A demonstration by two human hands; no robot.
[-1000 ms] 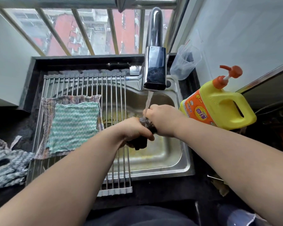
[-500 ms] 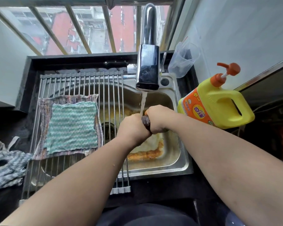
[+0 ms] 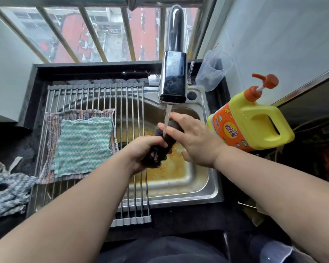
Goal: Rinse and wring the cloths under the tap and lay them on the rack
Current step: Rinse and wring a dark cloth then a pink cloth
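The left hand [image 3: 143, 149] fists the dark cloth [image 3: 169, 142] under the running tap [image 3: 174, 76] while the right hand [image 3: 196, 139] lies flat-fingered against it, so best close both and twist oppositely, low in the sink [image 3: 213, 186].

Person, one. Left hand [image 3: 142, 151] and right hand [image 3: 196, 141] are shown bare, as are both forearms [image 3: 273, 188]. A dark navy garment [image 3: 160, 249] is worn, seen at the lower edge.

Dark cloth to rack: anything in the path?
Nothing visible. The dark cloth, gripped by the left hand under the tap, is just beside bare bars of the rack. The teal cloth and striped cloth cover its left middle.
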